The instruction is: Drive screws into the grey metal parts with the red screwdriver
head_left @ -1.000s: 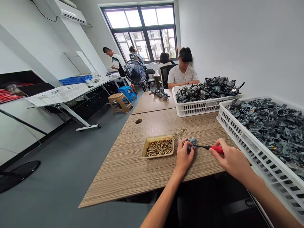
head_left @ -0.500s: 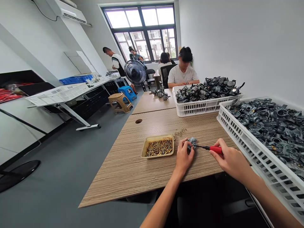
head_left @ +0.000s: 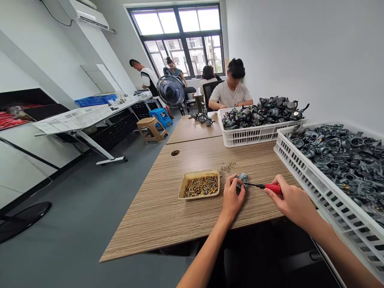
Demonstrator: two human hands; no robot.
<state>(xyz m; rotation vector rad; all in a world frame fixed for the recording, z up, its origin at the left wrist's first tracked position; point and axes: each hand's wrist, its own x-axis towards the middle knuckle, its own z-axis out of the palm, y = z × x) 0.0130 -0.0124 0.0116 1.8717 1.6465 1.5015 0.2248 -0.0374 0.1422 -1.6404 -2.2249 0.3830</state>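
My left hand [head_left: 233,197] is closed on a small grey metal part [head_left: 243,179] on the wooden table [head_left: 162,212]. The red handle of a screwdriver [head_left: 272,188] is in my right hand [head_left: 289,200], its dark shaft pointing left with the tip at the metal part. My fingers partly hide the part and the tip. Left of my left hand stands a cream tray [head_left: 183,195] of small brass pieces. Several more brass pieces [head_left: 228,166] lie loose just beyond the metal part.
A white crate [head_left: 327,188] of metal parts stands on the right, another white crate [head_left: 249,136] farther back. A person [head_left: 231,94] sits behind it. More metal parts [head_left: 202,117] lie on the far table. A fan [head_left: 171,91] and stools [head_left: 152,130] stand back left.
My hands and the screwdriver look nearly unmoved. Across the table, the seated person's hands and arms have shifted, and a person behind the fan has raised their head.
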